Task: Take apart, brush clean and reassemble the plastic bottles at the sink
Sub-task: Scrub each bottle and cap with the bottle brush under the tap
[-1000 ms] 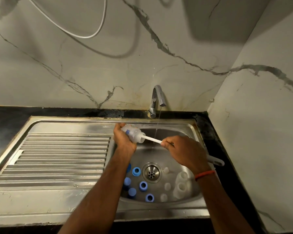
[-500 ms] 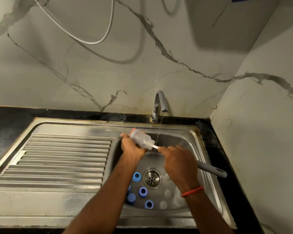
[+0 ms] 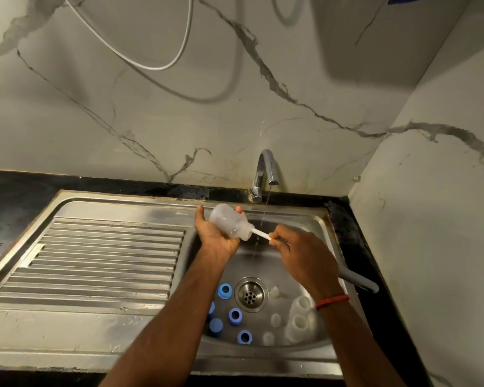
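Note:
My left hand point(image 3: 217, 233) grips a translucent plastic bottle point(image 3: 229, 221) tilted over the sink basin, mouth pointing right. My right hand point(image 3: 299, 252) holds the bottle brush point(image 3: 260, 234), whose white stem goes into the bottle's mouth; its grey handle point(image 3: 358, 280) sticks out behind my wrist. On the basin floor lie several blue caps point(image 3: 224, 291) left of the drain point(image 3: 250, 294) and several translucent bottles and small plugs point(image 3: 298, 321) on the right.
The steel sink point(image 3: 305, 356) has a ribbed drainboard point(image 3: 104, 263) on the left. A chrome tap point(image 3: 266, 174) runs a thin stream of water just right of the bottle. Marble walls rise behind and on the right. Black counter surrounds the sink.
The brush went deeper into the bottle, then drew back a little. My left hand has turned the bottle so its base tips up and back. The view has tilted slightly.

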Tool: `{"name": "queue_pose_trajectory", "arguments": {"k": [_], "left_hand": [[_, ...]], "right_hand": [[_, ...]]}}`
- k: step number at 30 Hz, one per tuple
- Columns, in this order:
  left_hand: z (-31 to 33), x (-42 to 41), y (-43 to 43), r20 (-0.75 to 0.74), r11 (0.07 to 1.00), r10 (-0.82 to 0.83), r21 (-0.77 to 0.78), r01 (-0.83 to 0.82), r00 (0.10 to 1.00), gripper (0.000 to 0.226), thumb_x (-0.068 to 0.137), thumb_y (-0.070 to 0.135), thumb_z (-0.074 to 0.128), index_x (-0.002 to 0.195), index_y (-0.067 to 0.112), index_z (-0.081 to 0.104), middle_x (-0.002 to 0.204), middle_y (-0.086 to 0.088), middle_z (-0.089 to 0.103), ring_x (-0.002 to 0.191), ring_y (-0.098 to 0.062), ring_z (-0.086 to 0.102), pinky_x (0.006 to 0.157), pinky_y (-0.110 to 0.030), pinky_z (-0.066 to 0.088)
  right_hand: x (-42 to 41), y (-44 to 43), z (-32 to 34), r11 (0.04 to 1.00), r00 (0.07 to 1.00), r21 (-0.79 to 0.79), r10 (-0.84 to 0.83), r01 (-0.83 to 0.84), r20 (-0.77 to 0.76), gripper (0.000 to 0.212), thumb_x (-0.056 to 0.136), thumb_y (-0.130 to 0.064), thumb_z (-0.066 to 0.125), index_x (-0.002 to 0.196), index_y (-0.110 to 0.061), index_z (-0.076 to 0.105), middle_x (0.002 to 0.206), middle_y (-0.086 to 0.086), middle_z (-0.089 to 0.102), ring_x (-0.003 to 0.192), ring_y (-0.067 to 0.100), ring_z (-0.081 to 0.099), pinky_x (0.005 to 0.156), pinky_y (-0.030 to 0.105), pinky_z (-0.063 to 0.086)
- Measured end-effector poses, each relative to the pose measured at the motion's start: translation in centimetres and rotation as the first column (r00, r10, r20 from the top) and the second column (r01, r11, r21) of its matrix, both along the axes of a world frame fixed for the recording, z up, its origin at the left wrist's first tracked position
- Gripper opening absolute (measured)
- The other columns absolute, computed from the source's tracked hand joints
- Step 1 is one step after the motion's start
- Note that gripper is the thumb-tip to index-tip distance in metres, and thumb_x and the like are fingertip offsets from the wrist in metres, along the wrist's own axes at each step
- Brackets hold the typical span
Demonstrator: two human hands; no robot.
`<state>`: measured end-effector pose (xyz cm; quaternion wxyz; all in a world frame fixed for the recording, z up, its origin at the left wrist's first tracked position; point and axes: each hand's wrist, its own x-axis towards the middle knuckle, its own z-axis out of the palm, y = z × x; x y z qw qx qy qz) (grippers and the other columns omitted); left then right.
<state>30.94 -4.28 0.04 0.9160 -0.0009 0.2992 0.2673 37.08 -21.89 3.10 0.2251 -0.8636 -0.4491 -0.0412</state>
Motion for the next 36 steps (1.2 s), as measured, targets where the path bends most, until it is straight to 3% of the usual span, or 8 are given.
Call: {"name": "queue_pose_trajectory", "arguments": {"k": [4,7,10,14,20,25,30,36], "left_hand": [[-0.8,0.8,-0.4,-0.123,0.997,-0.055,0.041,0.06,0.991,0.07,0.09,0.067,0.056,0.13,0.009,0.055,0.121,-0.022,0.064,0.106,-0.037,0.065,0.084,-0.052,0.056],[-0.6,0.8,-0.1,-0.15,0.992,-0.105,0.055,0.114,0.983,0.08,0.077,0.082,0.054,0.118,0.014,0.062,0.111,-0.012,0.067,0.102,-0.029,0.064,0.093,-0.046,0.051],[0.2,0.1,0.5,-0.049,0.993,-0.09,0.073,0.093,0.995,0.077,0.08,0.083,0.047,0.106,0.013,0.065,0.094,-0.008,0.059,0.085,-0.02,0.058,0.081,-0.033,0.049],[1.6,-0.3,0.9,0.059,0.994,-0.078,0.075,0.073,0.995,0.068,0.082,0.078,0.048,0.094,0.013,0.062,0.07,-0.008,0.061,0.061,-0.018,0.057,0.06,-0.026,0.05],[1.6,0.5,0.4,0.053,1.0,-0.003,0.007,0.003,0.999,0.076,0.077,0.072,0.063,0.118,0.008,0.057,0.094,-0.012,0.056,0.074,-0.019,0.056,0.072,-0.032,0.05],[0.3,-1.0,0.4,-0.013,0.999,0.022,-0.023,-0.022,1.0,0.075,0.083,0.073,0.055,0.118,0.006,0.055,0.084,-0.012,0.058,0.07,-0.019,0.056,0.066,-0.03,0.049],[0.6,-0.3,0.3,-0.025,0.998,0.06,-0.018,-0.06,0.998,0.076,0.081,0.07,0.061,0.122,0.007,0.054,0.099,-0.015,0.058,0.076,-0.021,0.057,0.069,-0.035,0.052],[-0.6,-1.2,0.8,-0.059,0.998,0.055,-0.037,-0.057,0.997,0.076,0.083,0.072,0.056,0.118,0.005,0.056,0.091,-0.014,0.06,0.074,-0.021,0.058,0.066,-0.033,0.05]], "right_hand": [[-1.4,0.3,-0.7,0.983,0.955,-0.158,-0.047,0.097,0.292,0.012,0.098,-0.039,0.058,0.099,-0.028,0.063,0.061,-0.007,0.056,0.051,0.011,0.047,0.045,0.017,0.015],[-1.6,0.3,-1.4,0.984,0.961,-0.17,0.005,0.043,0.277,0.011,0.1,-0.036,0.056,0.097,-0.027,0.061,0.059,-0.007,0.051,0.049,0.01,0.046,0.045,0.024,0.031],[-0.8,0.1,-0.3,0.991,0.981,-0.015,0.133,-0.136,-0.14,0.007,0.097,-0.029,0.062,0.092,-0.024,0.063,0.064,-0.011,0.061,0.054,0.007,0.053,0.053,0.022,0.043],[-0.2,0.1,0.8,0.974,0.761,0.219,0.182,-0.054,-0.623,0.006,0.097,-0.011,0.061,0.092,-0.01,0.064,0.055,-0.016,0.058,0.049,0.002,0.05,0.053,0.014,0.04],[-0.8,0.8,-1.1,0.999,0.998,0.027,0.016,-0.018,0.068,0.009,0.099,-0.033,0.056,0.094,-0.026,0.058,0.068,-0.008,0.057,0.058,0.008,0.053,0.05,0.019,0.038],[-0.2,0.2,-0.5,0.983,0.96,0.024,0.185,-0.184,-0.21,0.003,0.096,-0.03,0.062,0.093,-0.03,0.063,0.068,-0.008,0.06,0.059,0.008,0.056,0.054,0.021,0.046],[-1.3,1.5,-1.7,0.999,0.997,-0.035,0.011,-0.014,-0.074,0.01,0.101,-0.034,0.054,0.095,-0.027,0.059,0.068,-0.005,0.058,0.058,0.008,0.054,0.052,0.023,0.042],[-0.4,0.6,-0.5,0.986,0.893,0.011,0.154,-0.165,-0.424,0.022,0.09,-0.015,0.069,0.106,-0.03,0.07,0.079,-0.013,0.065,0.07,0.0,0.06,0.064,0.012,0.043]]}}
